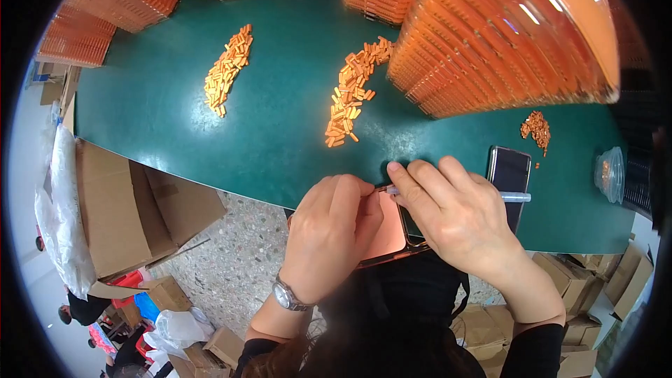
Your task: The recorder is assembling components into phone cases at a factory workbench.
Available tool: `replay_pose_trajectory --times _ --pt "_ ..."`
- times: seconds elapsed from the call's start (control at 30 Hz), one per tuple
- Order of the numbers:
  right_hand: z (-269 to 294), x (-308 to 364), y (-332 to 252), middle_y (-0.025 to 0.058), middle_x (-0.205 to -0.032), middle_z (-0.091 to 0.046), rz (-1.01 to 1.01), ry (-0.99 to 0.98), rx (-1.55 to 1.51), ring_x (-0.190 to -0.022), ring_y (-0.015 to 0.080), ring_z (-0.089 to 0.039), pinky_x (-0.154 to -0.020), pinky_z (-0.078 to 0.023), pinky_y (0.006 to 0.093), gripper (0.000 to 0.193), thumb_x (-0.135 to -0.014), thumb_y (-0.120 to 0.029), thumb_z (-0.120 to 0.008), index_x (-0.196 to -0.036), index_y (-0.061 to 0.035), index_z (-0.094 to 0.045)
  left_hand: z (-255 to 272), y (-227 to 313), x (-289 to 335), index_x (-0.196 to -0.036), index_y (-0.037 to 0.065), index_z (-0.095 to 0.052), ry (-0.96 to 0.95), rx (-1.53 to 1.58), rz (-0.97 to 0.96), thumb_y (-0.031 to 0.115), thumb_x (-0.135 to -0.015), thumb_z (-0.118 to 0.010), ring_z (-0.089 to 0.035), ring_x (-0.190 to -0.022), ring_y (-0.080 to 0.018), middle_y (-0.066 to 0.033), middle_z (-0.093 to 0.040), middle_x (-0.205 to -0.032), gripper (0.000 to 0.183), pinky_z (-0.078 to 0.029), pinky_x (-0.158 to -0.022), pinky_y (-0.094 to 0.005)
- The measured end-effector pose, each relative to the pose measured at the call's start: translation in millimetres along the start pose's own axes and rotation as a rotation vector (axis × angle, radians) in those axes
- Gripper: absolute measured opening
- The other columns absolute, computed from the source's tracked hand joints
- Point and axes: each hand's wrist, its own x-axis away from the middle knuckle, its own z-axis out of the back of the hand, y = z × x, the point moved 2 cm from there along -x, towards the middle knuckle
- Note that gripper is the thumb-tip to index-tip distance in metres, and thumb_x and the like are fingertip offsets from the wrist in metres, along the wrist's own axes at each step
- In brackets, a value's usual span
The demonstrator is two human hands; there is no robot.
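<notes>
My left hand (334,217), a watch (285,295) on its wrist, is closed in a pinch at the top edge of a phone-case-like orange shell (387,229). Whatever lies right between those fingertips is hidden. The shell has a pinkish flat face and a dark-edged frame, and sits at the table's near edge. My right hand (455,213) is wrapped around a pale, pen-like tool (516,197). Its rear end sticks out to the right, while the tip reaches the shell close to my left fingertips.
Small orange pieces lie in piles on the green table (161,112): one pile (229,70) left, another (353,87) centre, a smaller one (536,129) right. Tall stacks of orange shells (490,35) border the back. A phone (509,168) and round clear tub (609,175) stand right.
</notes>
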Motion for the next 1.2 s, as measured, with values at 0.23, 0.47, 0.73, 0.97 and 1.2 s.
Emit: replay_pose_trajectory --times 0.23,0.47,0.73,0.97,1.2 --pt "-2.6 -7.5 2.3 -0.001 -0.094 -0.061 0.13 0.048 0.151 -0.081 0.0124 -0.057 -0.053 -0.039 0.0245 0.029 -0.088 -0.015 -0.077 -0.114 0.0003 -0.077 -1.2 0.5 -1.8 -0.094 0.004 -0.06 0.021 -0.048 -0.064 0.001 -0.085 -0.079 -0.064 -0.074 -0.0294 -0.0095 -0.06 -0.081 0.021 -0.053 -0.067 -0.041" --pt "7.6 -10.7 2.9 0.005 -0.103 -0.07 0.192 -0.013 0.101 -0.077 0.0175 -0.058 -0.056 -0.044 0.028 0.043 -0.083 -0.014 -0.082 -0.123 0.0004 -0.076 10.4 -1.7 -0.4 -0.1 -0.001 -0.064 -0.075 0.081 -0.024 0.0 -0.085 -0.083 -0.068 -0.082 -0.0336 -0.0143 -0.068 -0.092 0.024 -0.056 -0.069 -0.0428" --pt "7.2 -10.3 6.3 0.0004 -0.096 -0.066 0.269 -0.001 0.146 -0.076 0.0133 -0.054 -0.057 -0.035 0.0272 0.035 -0.084 -0.011 -0.079 -0.118 -0.0007 -0.077 10.1 -4.5 0.3 -0.096 0.002 -0.062 -0.05 0.094 -0.045 0.007 -0.087 -0.083 -0.066 -0.08 -0.0324 -0.0131 -0.066 -0.09 0.024 -0.055 -0.07 -0.042" --pt "-0.3 -8.6 11.2 0.0019 -0.099 -0.068 0.246 0.01 0.126 -0.076 0.0141 -0.055 -0.057 -0.035 0.0274 0.043 -0.083 -0.013 -0.078 -0.124 -0.0004 -0.076 5.6 -7.6 -0.9 -0.098 0.0 -0.062 -0.042 0.076 -0.048 -0.001 -0.085 -0.083 -0.065 -0.075 -0.0328 -0.014 -0.068 -0.089 0.024 -0.054 -0.066 -0.042" --pt "6.3 -13.7 9.5 0.0015 -0.101 -0.068 0.262 -0.032 0.167 -0.077 0.0139 -0.055 -0.058 -0.034 0.0273 0.046 -0.081 -0.014 -0.078 -0.126 -0.0009 -0.076 2.0 -8.0 -3.3 -0.097 0.002 -0.061 -0.035 0.059 -0.066 -0.004 -0.083 -0.081 -0.063 -0.071 -0.0304 -0.0112 -0.065 -0.085 0.026 -0.052 -0.064 -0.0408"
